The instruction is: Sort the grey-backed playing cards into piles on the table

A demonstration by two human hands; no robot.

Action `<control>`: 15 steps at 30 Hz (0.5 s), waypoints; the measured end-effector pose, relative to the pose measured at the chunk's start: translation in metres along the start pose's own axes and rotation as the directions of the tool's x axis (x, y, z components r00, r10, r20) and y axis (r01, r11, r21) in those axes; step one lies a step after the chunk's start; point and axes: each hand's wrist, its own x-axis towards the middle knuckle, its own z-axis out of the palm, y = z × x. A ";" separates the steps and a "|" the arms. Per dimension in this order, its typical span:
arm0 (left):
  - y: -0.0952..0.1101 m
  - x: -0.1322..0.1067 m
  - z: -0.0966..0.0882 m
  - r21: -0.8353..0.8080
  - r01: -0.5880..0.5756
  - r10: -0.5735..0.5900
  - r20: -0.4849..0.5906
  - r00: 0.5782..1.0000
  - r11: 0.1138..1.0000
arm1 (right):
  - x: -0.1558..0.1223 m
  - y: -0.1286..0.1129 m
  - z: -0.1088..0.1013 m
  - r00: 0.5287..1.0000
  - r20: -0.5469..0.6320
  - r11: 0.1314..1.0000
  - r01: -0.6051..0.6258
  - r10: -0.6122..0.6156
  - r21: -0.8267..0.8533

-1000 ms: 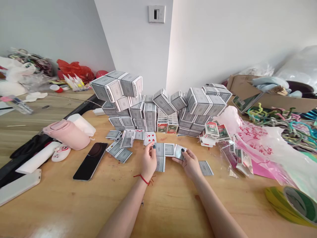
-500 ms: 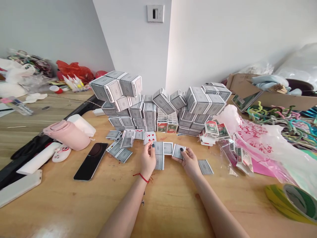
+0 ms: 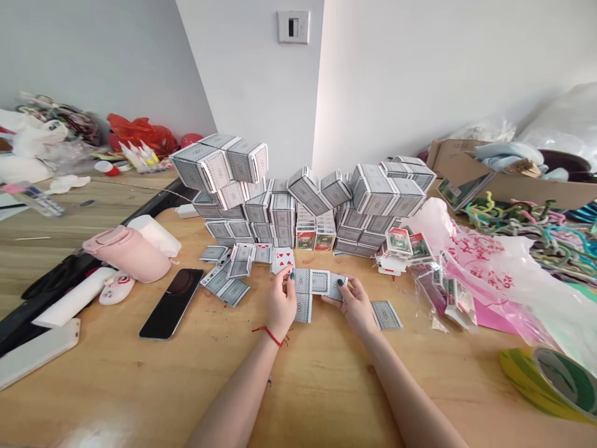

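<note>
My left hand (image 3: 282, 297) pinches the left edge of a joined piece of grey-patterned playing cards (image 3: 303, 305), whose folded flap (image 3: 320, 282) points right. Between the thumb and fingers of my right hand (image 3: 353, 298) is a single playing card (image 3: 336, 287), face down, its left edge meeting or overlapping that flap. Just beyond my left hand lies a face-up hearts card (image 3: 282, 258). Another face-down card (image 3: 387, 315) rests on the table right of my right hand. Left of my hands are loose and folded cards (image 3: 227, 290).
Blocks folded from cards (image 3: 242, 162) stand stacked at the back. A phone (image 3: 171, 305) and a pink bottle (image 3: 127, 254) lie left. Card boxes (image 3: 398, 242), a plastic bag (image 3: 494, 255) and yellow-green tape (image 3: 536, 382) are right.
My right hand has brought its card left, closing the gap to the flap of the joined piece. My left hand and its piece have shifted slightly right.
</note>
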 end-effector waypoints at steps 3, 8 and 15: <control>-0.002 0.003 -0.003 0.011 0.012 -0.011 -0.060 0.998 1.000 | 0.002 0.001 -0.002 1.000 -0.025 1.000 0.010 -0.010 -0.001; -0.002 0.004 -0.003 0.000 0.019 -0.019 -0.069 0.997 1.000 | 0.004 0.003 -0.005 1.000 -0.020 1.000 0.005 -0.005 0.018; 0.000 0.001 -0.002 0.003 0.020 -0.020 -0.054 0.998 1.000 | 0.003 0.003 -0.003 1.000 -0.007 0.998 -0.006 0.006 0.059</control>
